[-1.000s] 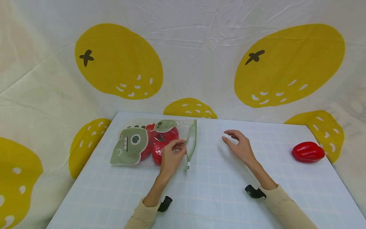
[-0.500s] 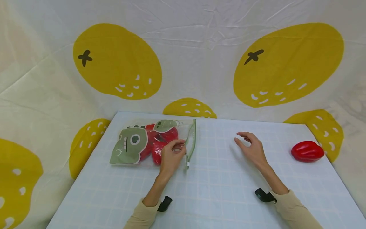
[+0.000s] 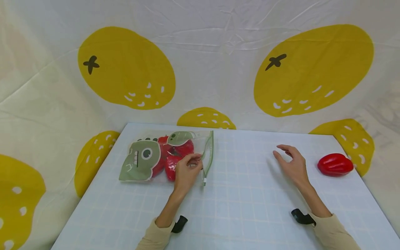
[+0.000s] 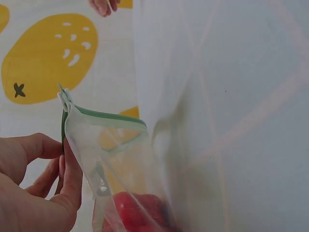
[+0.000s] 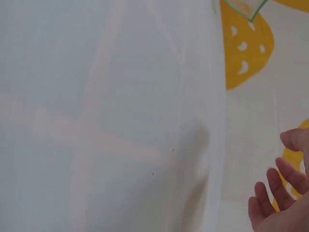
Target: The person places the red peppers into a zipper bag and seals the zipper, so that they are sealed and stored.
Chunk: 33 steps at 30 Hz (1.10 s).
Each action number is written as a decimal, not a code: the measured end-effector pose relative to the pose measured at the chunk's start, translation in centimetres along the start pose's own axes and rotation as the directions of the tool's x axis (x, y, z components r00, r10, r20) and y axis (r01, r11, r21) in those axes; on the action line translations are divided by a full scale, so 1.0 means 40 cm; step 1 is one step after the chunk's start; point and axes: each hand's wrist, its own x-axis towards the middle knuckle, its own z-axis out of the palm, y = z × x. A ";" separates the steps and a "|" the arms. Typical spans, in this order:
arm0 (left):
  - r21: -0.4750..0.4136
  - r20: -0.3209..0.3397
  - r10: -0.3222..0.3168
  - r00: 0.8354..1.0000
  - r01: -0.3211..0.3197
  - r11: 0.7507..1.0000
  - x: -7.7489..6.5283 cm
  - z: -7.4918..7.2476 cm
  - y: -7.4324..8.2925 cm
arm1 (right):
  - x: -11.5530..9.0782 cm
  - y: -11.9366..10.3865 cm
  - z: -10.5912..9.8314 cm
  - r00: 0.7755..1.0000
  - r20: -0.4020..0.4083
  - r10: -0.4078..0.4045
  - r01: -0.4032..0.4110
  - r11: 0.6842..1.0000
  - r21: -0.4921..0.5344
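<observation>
A clear zip bag (image 3: 142, 170) with a green cartoon dinosaur print lies on the left of the table, several red items (image 3: 172, 166) inside it. My left hand (image 3: 186, 173) pinches the near edge of its mouth between thumb and fingers; the green-edged opening (image 4: 111, 115) gapes in the left wrist view, and a red item (image 4: 140, 210) shows through the plastic. Over the right half of the table, my right hand (image 3: 293, 166) holds nothing, its thumb and fingers spread apart. To its right lies a glossy red bell pepper (image 3: 335, 165).
The table (image 3: 243, 208) has a pale blue checked cover. Behind it and at both sides hangs a white cloth (image 3: 215, 69) printed with large yellow fruits. A black wrist camera (image 3: 179, 224) sits at the left cuff, another black camera (image 3: 302, 217) at the right cuff.
My right hand has moved right across the table, away from the bag and closer to the bell pepper. The left hand keeps its pinch on the bag's edge in the same place.
</observation>
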 end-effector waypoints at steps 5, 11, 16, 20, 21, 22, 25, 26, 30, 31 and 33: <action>-0.004 0.004 -0.006 1.000 0.006 1.000 0.000 -0.001 0.000 | -0.008 0.024 -0.033 0.999 -0.015 0.050 -0.051 0.998 -0.039; -0.013 0.004 -0.003 1.000 0.003 1.000 -0.001 -0.002 0.001 | -0.015 0.037 -0.077 0.995 -0.053 0.090 -0.092 0.995 -0.048; -0.025 0.004 -0.004 1.000 0.004 1.000 -0.002 -0.002 0.001 | -0.016 0.056 -0.112 0.989 -0.095 0.117 -0.123 0.990 -0.061; -0.037 0.001 0.003 1.000 -0.003 0.999 -0.001 -0.002 0.000 | -0.016 0.068 -0.139 0.975 -0.140 0.171 -0.183 0.980 -0.074; -0.039 -0.001 0.006 1.000 -0.006 0.999 -0.001 -0.001 -0.001 | -0.017 0.070 -0.145 0.971 -0.149 0.188 -0.201 0.976 -0.079; -0.039 -0.001 0.008 1.000 -0.008 0.999 -0.002 -0.001 -0.001 | -0.018 0.072 -0.151 0.966 -0.159 0.204 -0.219 0.973 -0.079; -0.043 -0.002 0.015 1.000 -0.015 0.999 -0.003 -0.002 -0.001 | -0.021 0.078 -0.169 0.949 -0.189 0.251 -0.269 0.960 -0.078; -0.044 -0.001 0.016 1.000 -0.016 0.999 -0.003 -0.002 -0.002 | -0.022 0.081 -0.174 0.944 -0.201 0.263 -0.284 0.955 -0.082; -0.044 0.005 0.015 1.000 -0.015 0.999 -0.003 -0.003 -0.003 | -0.023 0.094 -0.191 0.912 -0.245 0.330 -0.360 0.929 -0.089; -0.043 0.007 0.013 1.000 -0.013 0.999 -0.002 -0.003 -0.004 | -0.023 0.097 -0.195 0.901 -0.255 0.350 -0.382 0.920 -0.088; -0.041 0.008 0.010 1.000 -0.010 0.999 -0.003 -0.005 -0.003 | -0.024 0.105 -0.201 0.878 -0.271 0.395 -0.427 0.901 -0.073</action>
